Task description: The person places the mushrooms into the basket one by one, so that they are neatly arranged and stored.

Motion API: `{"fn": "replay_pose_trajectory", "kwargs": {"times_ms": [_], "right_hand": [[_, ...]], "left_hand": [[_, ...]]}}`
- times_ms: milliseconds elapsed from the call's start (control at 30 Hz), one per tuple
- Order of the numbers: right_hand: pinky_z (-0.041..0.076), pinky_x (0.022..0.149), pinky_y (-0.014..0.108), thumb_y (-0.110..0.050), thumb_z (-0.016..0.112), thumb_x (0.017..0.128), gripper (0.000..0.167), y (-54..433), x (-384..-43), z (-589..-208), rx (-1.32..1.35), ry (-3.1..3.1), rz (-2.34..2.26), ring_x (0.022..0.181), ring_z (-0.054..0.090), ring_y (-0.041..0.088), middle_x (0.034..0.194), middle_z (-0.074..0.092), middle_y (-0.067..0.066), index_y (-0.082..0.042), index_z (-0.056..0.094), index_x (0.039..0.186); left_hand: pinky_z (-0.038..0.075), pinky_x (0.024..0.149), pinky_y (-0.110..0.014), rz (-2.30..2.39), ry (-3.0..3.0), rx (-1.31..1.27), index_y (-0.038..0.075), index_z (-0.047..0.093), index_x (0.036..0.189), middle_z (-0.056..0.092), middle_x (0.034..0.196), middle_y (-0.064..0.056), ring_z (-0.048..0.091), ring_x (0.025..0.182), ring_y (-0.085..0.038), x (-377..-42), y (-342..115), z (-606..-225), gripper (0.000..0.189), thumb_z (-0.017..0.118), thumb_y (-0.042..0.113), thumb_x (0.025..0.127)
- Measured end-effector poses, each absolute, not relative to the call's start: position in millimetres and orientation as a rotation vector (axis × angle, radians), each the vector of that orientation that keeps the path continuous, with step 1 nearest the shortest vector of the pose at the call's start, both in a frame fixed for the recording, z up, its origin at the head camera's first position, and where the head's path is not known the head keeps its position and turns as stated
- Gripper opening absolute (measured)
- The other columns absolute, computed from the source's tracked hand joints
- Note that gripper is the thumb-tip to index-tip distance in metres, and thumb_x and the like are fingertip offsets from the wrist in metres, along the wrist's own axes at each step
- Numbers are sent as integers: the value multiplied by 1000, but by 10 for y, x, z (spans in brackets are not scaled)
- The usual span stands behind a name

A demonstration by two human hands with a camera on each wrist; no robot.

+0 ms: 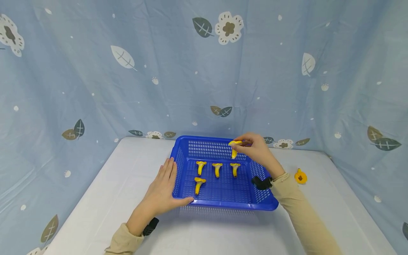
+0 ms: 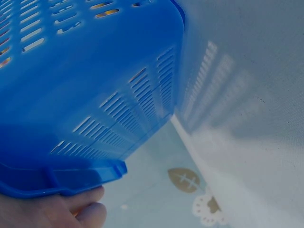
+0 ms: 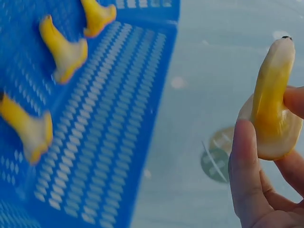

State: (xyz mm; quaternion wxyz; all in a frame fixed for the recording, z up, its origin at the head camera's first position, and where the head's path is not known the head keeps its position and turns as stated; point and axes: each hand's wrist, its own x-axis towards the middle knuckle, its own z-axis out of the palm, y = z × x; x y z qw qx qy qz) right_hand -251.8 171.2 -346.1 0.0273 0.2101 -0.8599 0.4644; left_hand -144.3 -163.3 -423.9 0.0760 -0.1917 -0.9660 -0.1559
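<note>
My right hand [image 1: 254, 148] pinches a yellow mushroom [image 1: 234, 148] between thumb and fingers, above the back right part of a blue basket [image 1: 227, 204]. In the right wrist view, this mushroom [image 3: 271, 102] shows a curved yellow stalk with a dark tip and a pale, wide cap. Three similar mushrooms [image 1: 217, 170] lie in a row on the basket floor, and another mushroom [image 1: 199, 185] lies before the row's left end. My left hand [image 1: 162, 189] rests on the basket's front left corner, fingers straight along the left rim, thumb on the front rim.
Right of the basket, a small orange-yellow piece with a brown centre [image 1: 300, 176] lies on the white table [image 1: 134, 170]. A blue curtain [image 1: 178, 71] with leaf and flower prints hangs behind the table and along its sides.
</note>
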Motion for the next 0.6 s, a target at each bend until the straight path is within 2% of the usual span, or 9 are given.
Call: {"fn": "replay_pose_trajectory", "kwargs": {"times_ms": [267,400,500,600], "right_hand": [[59,78,41,-29,78,86,28,1432,-2553,-3727,664,-2746,1443,94,70,25,107,69,7,-10,77,106],[59,75,37,-31,80,85,29,1372,-2579,-3862,669,-2809,1482,88,71,27,104,71,6,-9,77,103],[59,75,39,-29,82,83,26,1360,-2610,-3938,660,-2824,1569,85,71,33,98,72,6,-8,77,98],[59,76,40,-24,84,80,22,1359,-2630,-3994,672,-2830,1602,84,72,30,93,72,5,-8,76,93]], "left_hand": [[13,121,-49,-455,-2906,-568,-9,12,155,2,163,-24,0,151,-37,-1443,-1638,-4251,131,51,87,75],[13,121,-49,-454,-2906,-568,-9,12,155,2,163,-24,1,151,-37,-1442,-1634,-4252,131,51,87,75],[13,121,-49,-452,-2905,-568,-9,13,155,2,163,-24,1,151,-37,-1443,-1633,-4251,131,51,87,75],[13,121,-49,-448,-2906,-567,-9,12,155,2,163,-24,0,151,-36,-1447,-1633,-4253,131,51,87,75]]}}
